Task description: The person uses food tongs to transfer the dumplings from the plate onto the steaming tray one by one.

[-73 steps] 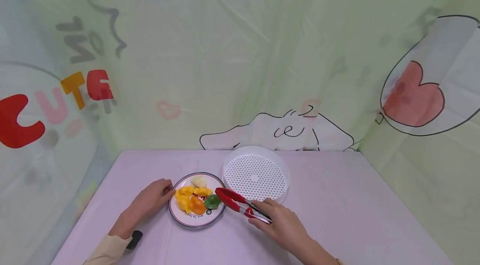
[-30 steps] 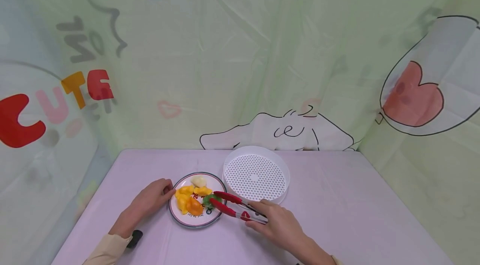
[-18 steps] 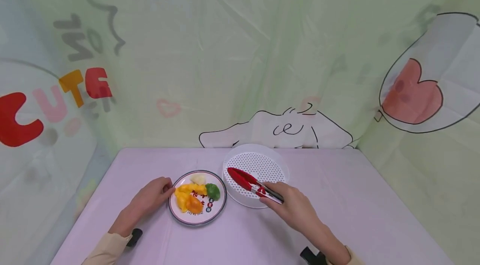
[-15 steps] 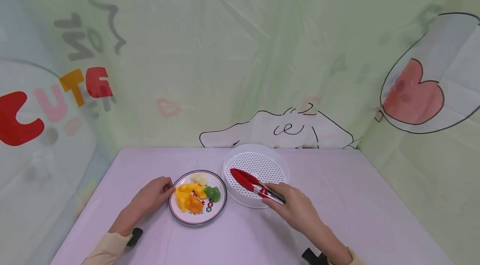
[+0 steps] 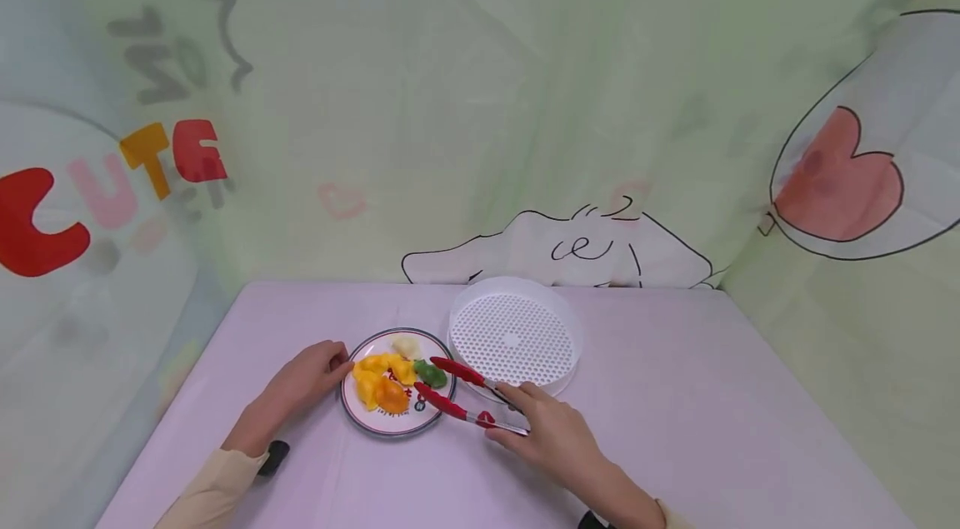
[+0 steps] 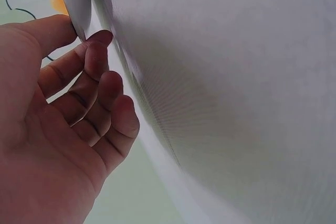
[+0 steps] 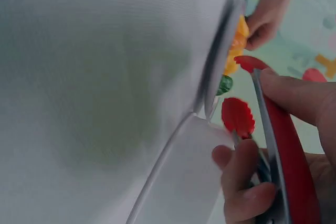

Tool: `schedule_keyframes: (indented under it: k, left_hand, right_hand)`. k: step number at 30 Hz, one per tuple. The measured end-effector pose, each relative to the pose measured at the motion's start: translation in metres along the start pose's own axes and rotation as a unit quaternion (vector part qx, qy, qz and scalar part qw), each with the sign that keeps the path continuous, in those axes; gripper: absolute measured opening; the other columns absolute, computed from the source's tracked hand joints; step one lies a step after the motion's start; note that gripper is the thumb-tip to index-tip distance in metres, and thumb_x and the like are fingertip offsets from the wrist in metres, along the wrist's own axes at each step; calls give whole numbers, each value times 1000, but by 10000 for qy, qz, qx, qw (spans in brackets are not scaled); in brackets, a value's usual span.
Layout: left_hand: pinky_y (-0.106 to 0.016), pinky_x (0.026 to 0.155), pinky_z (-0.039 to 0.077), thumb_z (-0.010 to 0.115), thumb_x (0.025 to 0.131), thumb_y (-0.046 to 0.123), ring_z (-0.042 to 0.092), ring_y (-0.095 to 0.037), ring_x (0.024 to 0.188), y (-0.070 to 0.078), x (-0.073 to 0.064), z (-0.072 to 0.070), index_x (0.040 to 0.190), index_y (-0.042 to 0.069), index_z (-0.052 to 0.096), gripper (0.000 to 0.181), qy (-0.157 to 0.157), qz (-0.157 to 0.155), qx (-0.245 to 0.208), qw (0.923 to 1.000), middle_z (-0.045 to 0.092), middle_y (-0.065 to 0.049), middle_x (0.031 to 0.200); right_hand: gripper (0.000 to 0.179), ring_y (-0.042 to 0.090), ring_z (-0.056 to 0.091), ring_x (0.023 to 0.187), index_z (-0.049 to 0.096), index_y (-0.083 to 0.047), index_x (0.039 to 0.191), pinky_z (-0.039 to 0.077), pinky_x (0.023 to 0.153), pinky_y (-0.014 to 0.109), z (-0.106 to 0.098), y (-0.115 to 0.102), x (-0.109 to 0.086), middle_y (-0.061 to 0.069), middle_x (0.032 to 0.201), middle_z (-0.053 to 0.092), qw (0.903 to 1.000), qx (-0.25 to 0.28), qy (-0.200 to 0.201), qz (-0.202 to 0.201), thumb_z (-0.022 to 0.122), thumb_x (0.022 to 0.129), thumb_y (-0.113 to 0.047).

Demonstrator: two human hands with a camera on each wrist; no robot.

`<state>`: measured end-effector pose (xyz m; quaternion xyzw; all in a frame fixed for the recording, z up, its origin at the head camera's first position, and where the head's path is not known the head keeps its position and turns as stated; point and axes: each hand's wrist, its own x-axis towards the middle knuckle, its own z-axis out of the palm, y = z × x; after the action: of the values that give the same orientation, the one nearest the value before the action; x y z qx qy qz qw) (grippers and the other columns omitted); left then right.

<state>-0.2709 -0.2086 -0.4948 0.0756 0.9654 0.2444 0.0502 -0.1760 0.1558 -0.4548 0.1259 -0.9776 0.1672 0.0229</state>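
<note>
My left hand (image 5: 311, 379) pinches the left rim of the round plate (image 5: 397, 427) between thumb and index finger (image 6: 98, 38); its other fingers curl loosely beneath. On the plate lie several dumplings: yellow ones (image 5: 367, 387), an orange one (image 5: 392, 397), a whitish one (image 5: 406, 346) and a green one (image 5: 431, 374) near the right rim. My right hand (image 5: 558, 437) grips metal tongs (image 5: 468, 415) with red tips, also seen in the right wrist view as red tongs (image 7: 286, 150). Their arms stand spread on either side of the green dumpling; whether they touch it I cannot tell.
A round white tray with a perforated bottom (image 5: 513, 337) stands just right of and behind the plate, close to its rim. A pale cloth covers the table (image 5: 675, 396). Printed curtains (image 5: 480, 112) hang behind and at both sides.
The tongs have come back left from over the perforated tray to the plate, and their arms have spread. The green dumpling has turned slightly. The left hand stays on the rim; the head view has shifted.
</note>
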Motion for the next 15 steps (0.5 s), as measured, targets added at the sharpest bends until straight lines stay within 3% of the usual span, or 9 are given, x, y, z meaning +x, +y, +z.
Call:
schedule_keyframes:
  k: [5, 15]
  left_hand:
    - [-26, 69, 45, 68, 96, 29, 50, -14, 76, -2, -3, 2, 100, 11, 63, 19, 35, 32, -2, 10000, 55, 0, 81]
    - [-29, 71, 46, 68, 96, 28, 50, -16, 77, -2, -2, 0, 100, 10, 63, 19, 3, 31, -81, 10000, 55, -1, 82]
  right_hand:
    - [64, 10, 42, 61, 64, -23, 132, 35, 52, 23, 10, -7, 1, -2, 103, 65, 9993, -342, 133, -96, 80, 78, -54]
    - [52, 9, 41, 58, 70, -18, 123, 32, 49, 21, 0, -15, 5, 0, 94, 68, 9975, -445, 368, -407, 81, 80, -46]
